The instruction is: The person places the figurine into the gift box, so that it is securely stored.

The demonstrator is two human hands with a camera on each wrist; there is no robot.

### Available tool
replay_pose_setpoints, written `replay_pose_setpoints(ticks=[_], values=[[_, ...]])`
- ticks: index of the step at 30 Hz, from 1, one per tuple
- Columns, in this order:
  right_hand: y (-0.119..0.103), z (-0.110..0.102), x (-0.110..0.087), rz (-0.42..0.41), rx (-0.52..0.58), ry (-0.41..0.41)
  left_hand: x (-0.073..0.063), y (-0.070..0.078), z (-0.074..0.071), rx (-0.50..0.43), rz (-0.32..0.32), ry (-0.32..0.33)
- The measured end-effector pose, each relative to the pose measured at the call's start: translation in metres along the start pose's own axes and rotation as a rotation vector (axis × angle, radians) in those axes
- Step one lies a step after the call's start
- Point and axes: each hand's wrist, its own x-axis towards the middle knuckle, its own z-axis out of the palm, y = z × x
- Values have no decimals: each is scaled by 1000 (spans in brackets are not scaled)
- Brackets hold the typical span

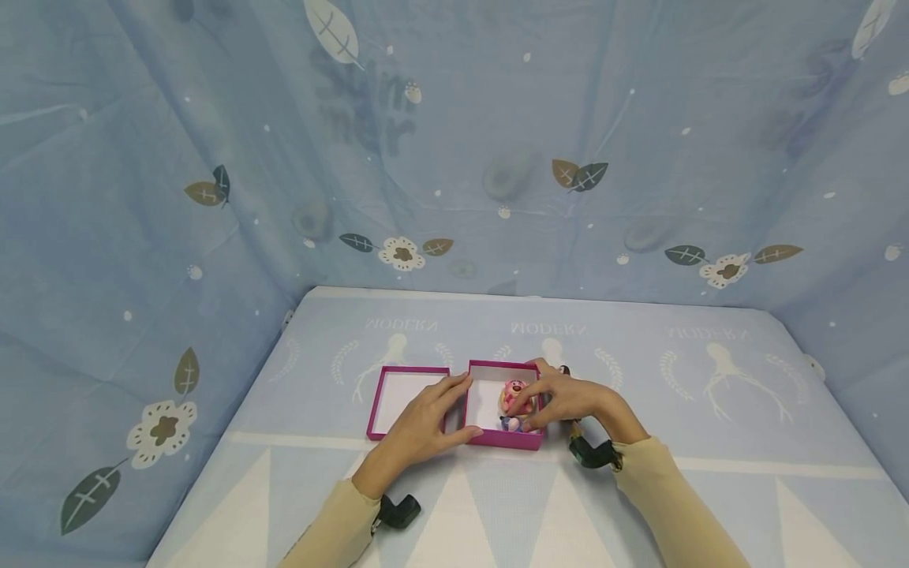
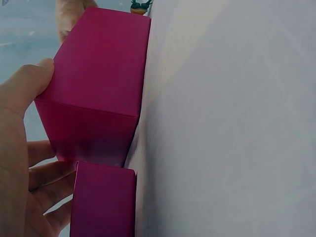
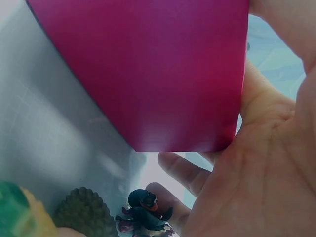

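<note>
A: Toy where?
B: Pink figurine inside magenta box on desk, right hand pinching it.
A: Left hand?
B: Grips box's left wall, lid just beside.

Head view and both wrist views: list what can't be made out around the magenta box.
- Toy figure: head view, too small, half covered by the right hand.
- Magenta box inside: both wrist views show outer walls only.
- Left hand grip: left wrist view cuts off the fingers.
</note>
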Motion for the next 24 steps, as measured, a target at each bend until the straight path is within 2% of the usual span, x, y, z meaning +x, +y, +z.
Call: replay_pose_setpoints(ticks=[24], values=[[-1, 0, 0, -8, -44, 18, 0, -1, 1, -3, -10, -5]])
